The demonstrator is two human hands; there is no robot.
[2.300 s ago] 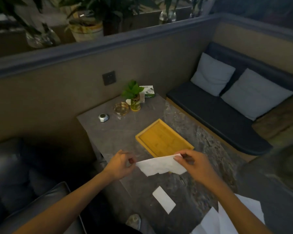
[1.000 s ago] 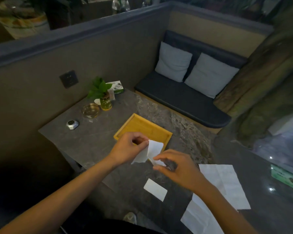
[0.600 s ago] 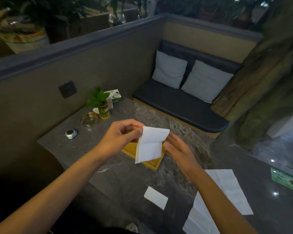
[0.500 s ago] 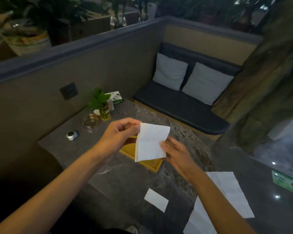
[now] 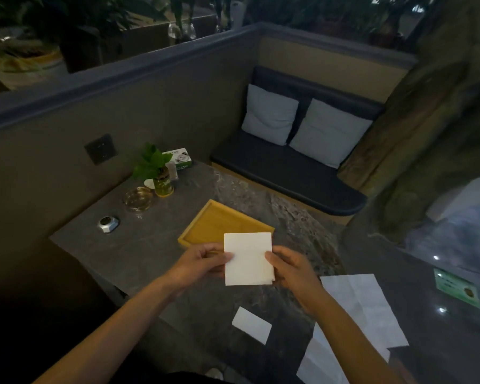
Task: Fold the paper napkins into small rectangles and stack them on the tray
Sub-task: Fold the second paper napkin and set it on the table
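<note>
White half-folded paper napkin [image 5: 248,259], dangling from left hand [image 5: 198,263] a moment ago — now pinched by both, right hand [image 5: 290,268] too; yellow wooden tray [image 5: 205,225] bare — next fold due.

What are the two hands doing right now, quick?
Left hand: closed, pinching the left edge of the folded napkin.
Right hand: closed, pinching the napkin's right edge.
</note>
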